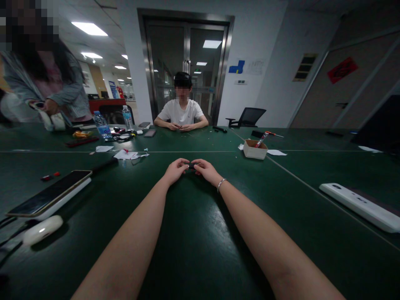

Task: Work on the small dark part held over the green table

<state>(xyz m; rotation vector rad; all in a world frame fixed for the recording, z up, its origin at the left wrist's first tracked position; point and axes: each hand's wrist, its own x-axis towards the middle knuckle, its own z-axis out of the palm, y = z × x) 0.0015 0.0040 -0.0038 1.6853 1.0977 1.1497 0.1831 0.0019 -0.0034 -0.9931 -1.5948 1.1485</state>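
Note:
Both arms reach forward over the dark green table [193, 229]. A small dark object [191, 166] is between the fingertips of both hands, just above or on the tabletop. My left hand [176, 170] pinches its left end with curled fingers. On the other end are the closed fingers of my right hand [206, 170], and a silver bracelet [221, 184] circles that wrist. The object's details are too small to make out, and the fingers partly cover it.
At left lie a phone [53, 193] on a white block and a white mouse-like device [43, 230]. A small box [255, 150] with tools and a white power strip [361, 206] are at right. A seated person [182, 110] faces me; another person [59, 83] stands back left.

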